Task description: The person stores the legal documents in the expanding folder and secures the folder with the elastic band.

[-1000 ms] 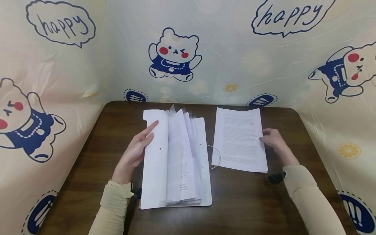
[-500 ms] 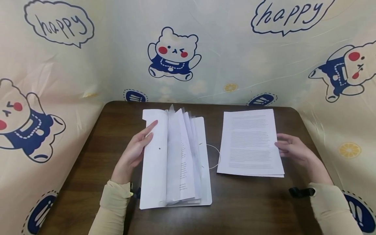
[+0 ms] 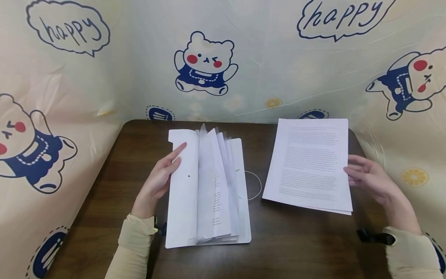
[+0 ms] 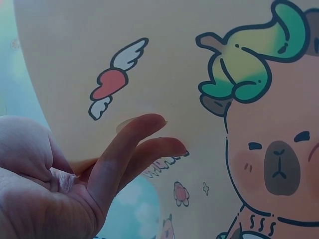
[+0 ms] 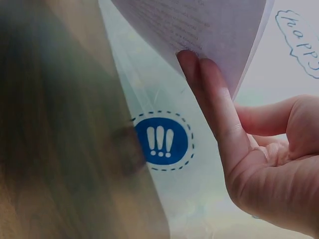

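Note:
A white folder (image 3: pixel 182 193) lies spread on the table, with clear sleeves and printed pages (image 3: pixel 223 209) fanned inside. My left hand (image 3: pixel 156 184) grips its left cover by the outer edge. In the left wrist view, two fingers (image 4: pixel 127 144) lie along the cover's outer side, where a cartoon capybara (image 4: pixel 279 164) is printed. On the right, my right hand (image 3: pixel 378 180) pinches a few printed sheets (image 3: pixel 311 162) by their right edge, thumb on the front. The right wrist view has the fingers (image 5: pixel 219 99) behind the sheets, which are held up off the table.
A thin elastic loop (image 3: pixel 260 184) sticks out from the folder's right side. The brown wooden table (image 3: pixel 296 244) is bordered by a patterned curtain (image 3: pixel 258 58) at the back and sides. A black strap (image 3: pixel 376 236) is on the right wrist.
My right hand has drawn the sheets rightward, away from the folder, and raised them. The left hand and the folder stay where they were.

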A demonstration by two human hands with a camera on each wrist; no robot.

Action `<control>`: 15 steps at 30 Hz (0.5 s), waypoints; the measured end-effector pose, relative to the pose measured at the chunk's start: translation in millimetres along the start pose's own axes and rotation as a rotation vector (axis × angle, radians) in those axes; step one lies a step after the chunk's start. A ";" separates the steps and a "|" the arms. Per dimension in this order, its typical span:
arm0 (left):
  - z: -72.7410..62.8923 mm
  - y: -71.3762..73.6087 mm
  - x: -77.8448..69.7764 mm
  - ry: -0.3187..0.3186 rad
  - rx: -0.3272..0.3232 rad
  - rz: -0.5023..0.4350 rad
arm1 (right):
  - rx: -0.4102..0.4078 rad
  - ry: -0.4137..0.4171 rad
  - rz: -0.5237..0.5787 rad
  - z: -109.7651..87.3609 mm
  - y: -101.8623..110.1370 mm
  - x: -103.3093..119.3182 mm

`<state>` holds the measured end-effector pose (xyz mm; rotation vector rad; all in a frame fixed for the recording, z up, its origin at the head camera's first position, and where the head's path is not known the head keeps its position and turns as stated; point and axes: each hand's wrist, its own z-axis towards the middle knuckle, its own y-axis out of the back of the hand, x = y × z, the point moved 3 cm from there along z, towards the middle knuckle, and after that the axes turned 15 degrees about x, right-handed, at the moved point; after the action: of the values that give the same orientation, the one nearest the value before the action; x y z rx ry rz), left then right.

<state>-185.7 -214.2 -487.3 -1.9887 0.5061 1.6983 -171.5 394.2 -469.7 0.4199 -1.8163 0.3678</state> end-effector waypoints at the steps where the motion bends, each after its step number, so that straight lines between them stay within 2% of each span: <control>1: -0.1 -0.1 -0.3 -0.002 0.002 -0.004 | 0.005 0.013 0.007 -1.8 -1.6 1.4; 5: -0.4 -0.8 -1.3 -0.004 0.006 -0.009 | 0.039 0.064 0.016 -5.6 -10.7 5.1; 8: -0.5 -0.8 -1.2 0.003 -0.002 -0.002 | 0.068 0.083 -0.030 -5.6 -19.4 6.2; 15: -1.1 -1.1 -2.4 0.007 -0.006 0.002 | 0.131 0.073 -0.138 1.3 -41.6 4.5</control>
<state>-184.6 -214.0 -484.7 -1.9999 0.5055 1.6964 -154.5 356.3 -464.3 0.6127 -1.6876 0.4019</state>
